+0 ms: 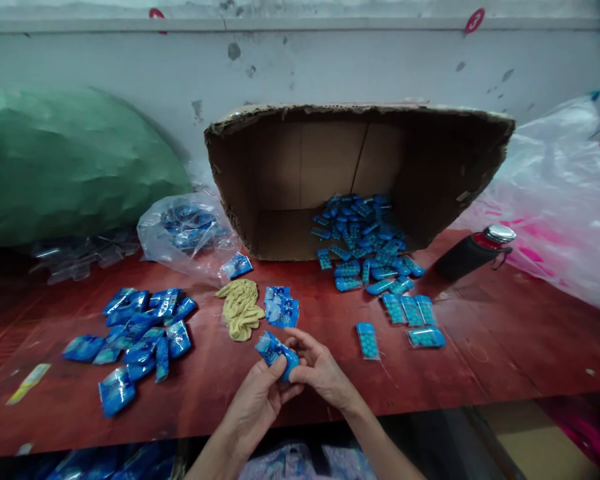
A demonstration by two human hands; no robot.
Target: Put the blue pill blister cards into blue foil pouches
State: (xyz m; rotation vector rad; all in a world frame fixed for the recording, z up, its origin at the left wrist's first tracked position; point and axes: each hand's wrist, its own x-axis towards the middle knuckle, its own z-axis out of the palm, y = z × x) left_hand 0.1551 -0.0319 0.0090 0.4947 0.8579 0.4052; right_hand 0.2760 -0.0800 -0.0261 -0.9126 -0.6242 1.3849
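Observation:
My left hand (263, 393) is closed around a small blue printed packet (276, 352), its thumb pressed on the front. At the packet's right end, the fingers and thumb of my right hand (316, 370) pinch it; what may be inside is hidden. Just beyond my hands lie several flat blue printed pouches (281, 308) in a small stack. Beside them is a crumpled yellow-green cloth (241, 310). To the right, a blue-capped clear case with blue pellets (367, 341) rests alone on the table.
A large cardboard box (280, 233) lies open towards me, with many blue cases (360, 230) spilling out. Filled blue packets (140, 340) are heaped at left, near a clear bag of pouches (187, 227). A dark bottle (473, 253) stands tilted-looking at right. The red table (460, 380) ends close to me.

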